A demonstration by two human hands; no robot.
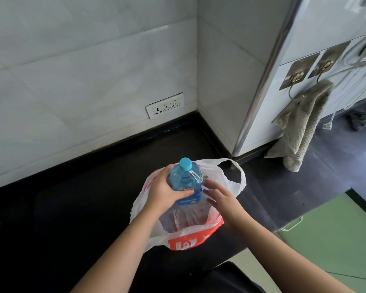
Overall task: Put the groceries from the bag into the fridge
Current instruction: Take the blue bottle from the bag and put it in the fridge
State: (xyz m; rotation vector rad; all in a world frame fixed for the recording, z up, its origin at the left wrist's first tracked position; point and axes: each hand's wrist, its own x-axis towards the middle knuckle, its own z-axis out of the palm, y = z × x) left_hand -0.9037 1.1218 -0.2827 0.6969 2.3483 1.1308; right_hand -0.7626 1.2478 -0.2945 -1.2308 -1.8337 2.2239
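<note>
A white and red plastic bag [190,237] stands open on the black counter [72,208]. A clear blue bottle [186,180] with a light blue cap and blue label rises upright out of the bag's mouth. My left hand [167,191] grips the bottle around its shoulder and label. My right hand [222,199] hovers just right of the bottle with fingers spread and straight, holding nothing. The fridge is not in view.
White tiled walls meet in a corner behind the bag, with a wall socket [165,105] low on the left wall. A metal-edged tiled pillar [262,81] stands at right, with hooks and a hanging cloth [300,127]. Green floor [336,240] lies lower right.
</note>
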